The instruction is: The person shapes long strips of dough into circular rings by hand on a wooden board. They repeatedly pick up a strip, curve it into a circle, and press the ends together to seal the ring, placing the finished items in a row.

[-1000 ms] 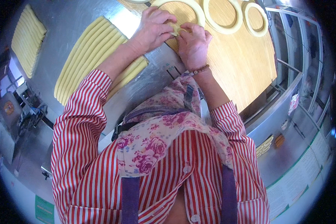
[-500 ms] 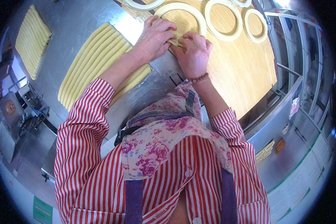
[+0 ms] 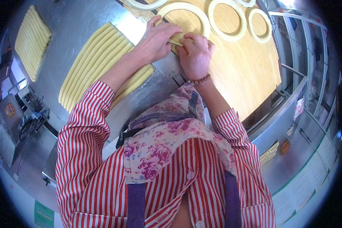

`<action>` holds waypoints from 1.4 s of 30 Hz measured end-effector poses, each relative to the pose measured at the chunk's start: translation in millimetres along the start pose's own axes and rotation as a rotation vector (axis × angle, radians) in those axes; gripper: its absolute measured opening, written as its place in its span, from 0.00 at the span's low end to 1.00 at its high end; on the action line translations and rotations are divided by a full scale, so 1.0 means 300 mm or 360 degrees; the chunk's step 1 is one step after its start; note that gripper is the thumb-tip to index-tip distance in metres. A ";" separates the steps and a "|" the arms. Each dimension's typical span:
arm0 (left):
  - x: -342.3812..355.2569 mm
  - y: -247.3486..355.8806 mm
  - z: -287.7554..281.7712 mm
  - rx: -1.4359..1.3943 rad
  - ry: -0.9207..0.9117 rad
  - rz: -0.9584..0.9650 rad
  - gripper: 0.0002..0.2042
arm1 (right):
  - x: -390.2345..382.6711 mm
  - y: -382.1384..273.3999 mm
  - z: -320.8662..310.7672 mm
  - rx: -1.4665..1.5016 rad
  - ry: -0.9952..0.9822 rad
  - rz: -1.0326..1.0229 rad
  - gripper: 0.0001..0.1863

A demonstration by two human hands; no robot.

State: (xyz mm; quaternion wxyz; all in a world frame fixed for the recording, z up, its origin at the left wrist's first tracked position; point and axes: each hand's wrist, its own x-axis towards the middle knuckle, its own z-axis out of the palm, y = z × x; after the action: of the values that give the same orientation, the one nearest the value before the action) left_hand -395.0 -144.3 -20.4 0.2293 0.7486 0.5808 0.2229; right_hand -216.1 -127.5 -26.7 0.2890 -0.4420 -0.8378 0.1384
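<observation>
Dough ring (image 3: 205,24) on the wooden board (image 3: 244,72), close to its left edge, the near arc seemingly running in under both hands. Fingers (image 3: 173,30) of the left hand (image 3: 153,42) bent and closing over pale yellow dough at this arc; fingers of the right hand (image 3: 195,53) curled, pinching the same stretch from the other side, just beside. Cannot tell how firmly pressed, with the fingertips partly hidden. Gripped from both sides, probably to work one short stretch without dragging the rest; far arc round and flat on the wood, perhaps for support. Around the right wrist, a beaded bracelet (image 3: 201,79); beyond both wrists, striped sleeves (image 3: 97,93) ending well short of the hands, likely to keep cloth off the food. Under the left forearm, dough strips (image 3: 97,59) on the metal tabletop (image 3: 81,21), side by side, presumably to stay straight and within easy reach. Farther left, well apart, a second batch of strips (image 3: 32,41). To the right, on the board, a large ring (image 3: 212,22) and a smaller ring (image 3: 268,26), laid singly rather than stacked, likely to keep their round shape. Outermost, metal racks (image 3: 323,57).
</observation>
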 end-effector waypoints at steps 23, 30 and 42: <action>0.108 0.000 -0.009 -0.0284 -0.0221 -0.0077 0.36 | 0.030 0.078 0.013 -0.0047 0.0023 -0.0287 0.12; 0.115 -0.011 -0.006 -0.0328 -0.0232 -0.0039 0.33 | 0.024 0.086 -0.017 -0.0046 -0.0064 -0.0275 0.12; 0.109 0.044 0.049 -0.0333 -0.0054 0.0022 0.19 | -0.115 0.107 -0.122 0.0033 -0.0049 -0.0006 0.14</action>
State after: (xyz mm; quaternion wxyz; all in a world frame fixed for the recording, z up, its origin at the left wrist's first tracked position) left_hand -368.6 -116.8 -21.9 0.3145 0.7284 0.5451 0.2712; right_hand -157.4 -138.5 -25.7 0.2810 -0.4352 -0.8415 0.1533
